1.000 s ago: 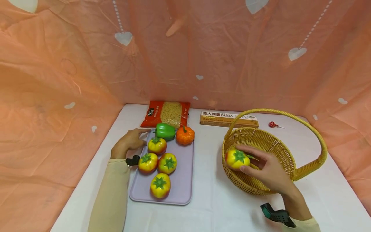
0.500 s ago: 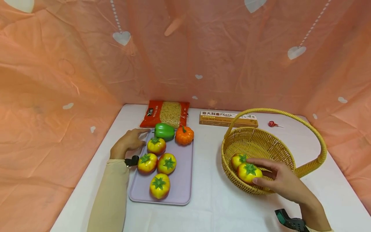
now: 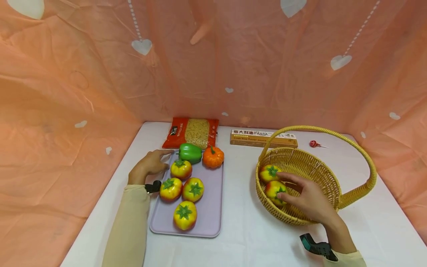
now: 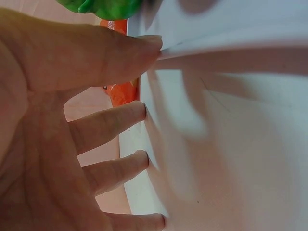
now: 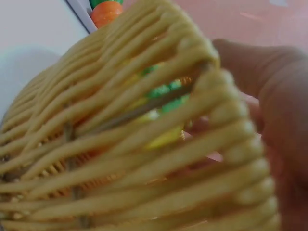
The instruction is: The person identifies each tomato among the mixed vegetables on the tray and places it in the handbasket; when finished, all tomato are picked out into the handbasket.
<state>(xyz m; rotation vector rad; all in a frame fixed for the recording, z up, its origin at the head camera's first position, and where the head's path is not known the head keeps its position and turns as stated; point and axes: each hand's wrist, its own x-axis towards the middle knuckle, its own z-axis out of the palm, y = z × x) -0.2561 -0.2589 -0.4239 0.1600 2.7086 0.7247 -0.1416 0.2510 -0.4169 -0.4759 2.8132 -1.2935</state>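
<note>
In the head view, my right hand (image 3: 308, 196) is inside the wicker basket (image 3: 328, 181), thumb and forefinger over two yellow-red, tomato-like toy fruits. The near fruit (image 3: 273, 191) lies under the thumb; the far fruit (image 3: 268, 173) meets the forefinger tip. Both fruits sit by the basket's left wall, and the fingers look relaxed. The right wrist view shows mostly basket weave, with a fruit (image 5: 166, 137) glimpsed through it. My left hand (image 3: 149, 165) rests beside the lilac tray (image 3: 210, 207), fingers spread. In the left wrist view its thumb (image 4: 110, 57) touches the tray edge.
On the tray lie several similar fruits (image 3: 185, 215), a green bell pepper (image 3: 190, 152) and a small orange pumpkin (image 3: 213, 157). Behind stand a red pasta bag (image 3: 197, 131) and a pasta box (image 3: 250, 139). A wrapped lollipop (image 3: 313, 144) lies behind the basket, whose handle arches high.
The fruit my right hand held over the basket now lies inside. Since half a second ago both fruits and the hand have shifted left. The left hand stays put.
</note>
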